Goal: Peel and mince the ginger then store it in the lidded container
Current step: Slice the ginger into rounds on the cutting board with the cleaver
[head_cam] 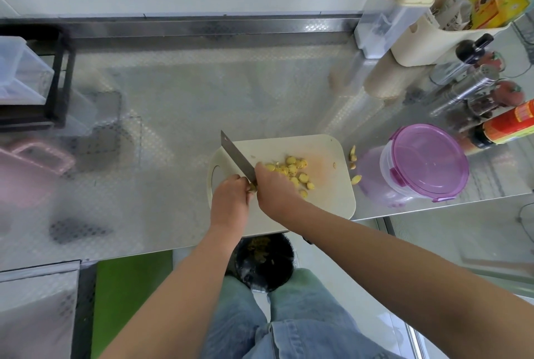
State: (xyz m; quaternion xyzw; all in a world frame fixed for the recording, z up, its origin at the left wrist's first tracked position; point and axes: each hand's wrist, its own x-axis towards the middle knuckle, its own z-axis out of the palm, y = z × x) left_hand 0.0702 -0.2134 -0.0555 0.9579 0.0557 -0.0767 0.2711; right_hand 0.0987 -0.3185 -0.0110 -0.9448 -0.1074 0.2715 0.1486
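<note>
Centre frame: your right hand [274, 188] is wrapped round the handle end of the kitchen knife [235, 153], with the blade angling to the upper left over the cutting board [326, 194]. Your left hand [231, 196] pinches a ginger stub [252, 187] right at the blade. Yellow ginger slices [293, 170] lie scattered on the board, just right of your knuckles. Ginger scraps [353, 154] lie off the board's right edge, beside the purple-lidded container [427, 162], which has its lid on.

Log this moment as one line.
phase: slicing | left hand holds ginger piece | right hand grips knife | slices on board | container lidded
</note>
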